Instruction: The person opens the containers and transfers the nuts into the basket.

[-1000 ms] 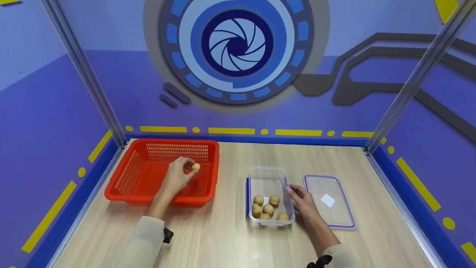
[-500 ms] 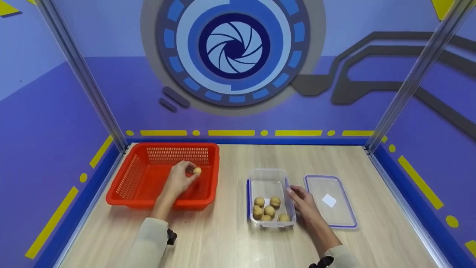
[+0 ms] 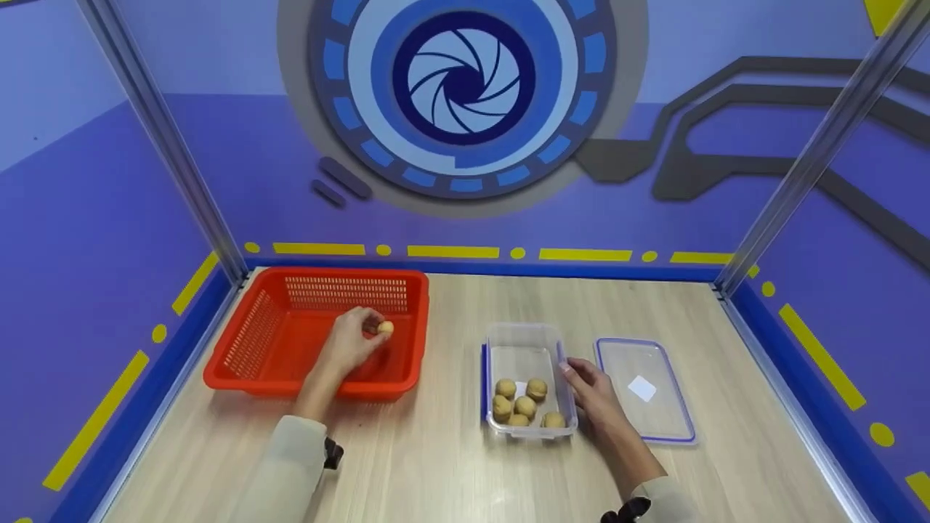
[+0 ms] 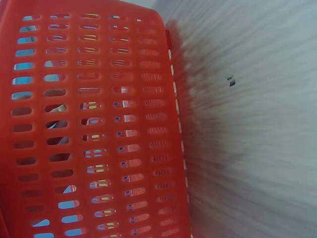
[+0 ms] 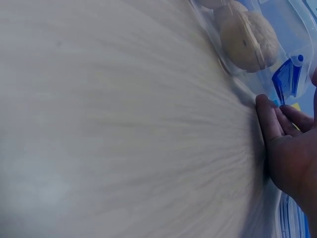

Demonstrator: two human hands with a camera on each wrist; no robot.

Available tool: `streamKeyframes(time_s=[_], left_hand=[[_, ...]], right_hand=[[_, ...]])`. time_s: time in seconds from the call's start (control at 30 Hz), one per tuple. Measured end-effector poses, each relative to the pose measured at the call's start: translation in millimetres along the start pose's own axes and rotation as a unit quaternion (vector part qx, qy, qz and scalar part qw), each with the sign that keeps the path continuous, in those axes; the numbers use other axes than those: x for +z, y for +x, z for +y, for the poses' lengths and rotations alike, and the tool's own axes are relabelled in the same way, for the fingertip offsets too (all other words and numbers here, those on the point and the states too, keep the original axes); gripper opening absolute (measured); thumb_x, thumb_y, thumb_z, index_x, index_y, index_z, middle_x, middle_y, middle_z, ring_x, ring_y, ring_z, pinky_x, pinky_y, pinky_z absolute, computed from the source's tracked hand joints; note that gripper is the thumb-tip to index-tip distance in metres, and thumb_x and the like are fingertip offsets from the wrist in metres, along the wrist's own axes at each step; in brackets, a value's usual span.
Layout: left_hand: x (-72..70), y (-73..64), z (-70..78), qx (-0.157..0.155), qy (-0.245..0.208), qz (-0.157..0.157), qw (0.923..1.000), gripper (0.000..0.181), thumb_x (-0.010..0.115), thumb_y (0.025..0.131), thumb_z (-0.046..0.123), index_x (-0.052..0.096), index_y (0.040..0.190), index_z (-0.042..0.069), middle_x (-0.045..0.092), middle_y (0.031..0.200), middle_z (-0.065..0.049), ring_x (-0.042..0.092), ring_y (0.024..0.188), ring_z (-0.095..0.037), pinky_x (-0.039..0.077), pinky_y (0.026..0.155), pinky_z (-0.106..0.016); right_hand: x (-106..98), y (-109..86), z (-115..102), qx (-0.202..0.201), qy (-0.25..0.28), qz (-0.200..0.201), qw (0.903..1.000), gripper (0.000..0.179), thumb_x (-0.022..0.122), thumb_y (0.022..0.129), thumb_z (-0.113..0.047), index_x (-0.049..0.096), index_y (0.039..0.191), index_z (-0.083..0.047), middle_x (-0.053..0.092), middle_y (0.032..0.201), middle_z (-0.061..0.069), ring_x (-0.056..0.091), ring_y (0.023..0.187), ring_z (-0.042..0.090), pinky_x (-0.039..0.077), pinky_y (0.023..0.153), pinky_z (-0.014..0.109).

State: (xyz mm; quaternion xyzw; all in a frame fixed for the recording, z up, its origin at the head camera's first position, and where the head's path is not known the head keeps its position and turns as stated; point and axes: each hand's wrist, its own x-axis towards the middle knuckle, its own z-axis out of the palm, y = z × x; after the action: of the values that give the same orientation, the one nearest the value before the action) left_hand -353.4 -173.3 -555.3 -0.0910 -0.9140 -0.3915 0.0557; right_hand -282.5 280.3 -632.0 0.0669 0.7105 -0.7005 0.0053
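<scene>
In the head view my left hand [image 3: 347,343] is over the red basket [image 3: 269,388], pinching a small pale walnut [image 3: 386,327] between thumb and fingers. The left wrist view shows only the slotted red basket wall [image 4: 104,119] and the tabletop; the hand is hidden there. My right hand [image 3: 596,396] holds the right side of a clear plastic container [image 3: 527,338], thumb at its rim. Several walnuts [image 3: 524,407] lie toward the container's near end. In the right wrist view, the right hand's fingers [image 5: 270,119] lie along the container's side beside a blue latch [image 5: 288,77].
A clear lid [image 3: 654,363] with a blue-purple edge and a white square label [image 3: 642,388] lies flat to the right of the container. Purple panels [image 3: 465,232] with metal corner posts enclose the wooden table [image 3: 436,472] at the back and sides.
The head view shifts slightly up and down between frames. Both hands, the pinched walnut and the container otherwise keep nearly the same places.
</scene>
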Motion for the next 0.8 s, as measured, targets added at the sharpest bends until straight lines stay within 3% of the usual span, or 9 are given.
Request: streamKeyframes(time_s=[0.13, 0.47, 0.8], left_hand=[[-1.8, -2.3, 0.2, -0.004, -0.001, -0.004, 1.0000, 0.028, 0.082, 0.095, 0.016, 0.071, 0.117, 0.002, 0.070, 0.112, -0.011, 0.069, 0.104, -0.028, 0.058, 0.096, -0.046], [-1.7, -3.2, 1.6, -0.014, 0.000, -0.019, 0.9997, 0.027, 0.081, 0.096, 0.017, 0.070, 0.117, 0.004, 0.069, 0.112, -0.011, 0.067, 0.104, -0.027, 0.058, 0.097, -0.046], [1.4, -3.1, 0.6, -0.026, -0.003, -0.041, 0.9988, 0.025, 0.082, 0.094, 0.012, 0.071, 0.114, 0.003, 0.069, 0.111, -0.011, 0.067, 0.104, -0.029, 0.057, 0.097, -0.046]], right_hand=[[1.7, 0.4, 0.4, -0.008, 0.005, -0.005, 0.9999, 0.048, 0.067, 0.106, -0.028, 0.058, 0.141, 0.004, 0.061, 0.139, 0.023, 0.059, 0.123, 0.031, 0.056, 0.096, 0.036], [-0.8, -2.1, -0.5, 0.003, -0.018, -0.012, 0.9998, 0.057, 0.066, 0.107, -0.034, 0.053, 0.149, 0.002, 0.055, 0.149, 0.022, 0.052, 0.136, 0.034, 0.046, 0.112, 0.048], [-2.3, -1.7, 1.7, -0.001, -0.031, -0.004, 0.9995, 0.053, 0.066, 0.107, -0.032, 0.055, 0.147, 0.002, 0.057, 0.147, 0.021, 0.053, 0.133, 0.032, 0.047, 0.112, 0.049]])
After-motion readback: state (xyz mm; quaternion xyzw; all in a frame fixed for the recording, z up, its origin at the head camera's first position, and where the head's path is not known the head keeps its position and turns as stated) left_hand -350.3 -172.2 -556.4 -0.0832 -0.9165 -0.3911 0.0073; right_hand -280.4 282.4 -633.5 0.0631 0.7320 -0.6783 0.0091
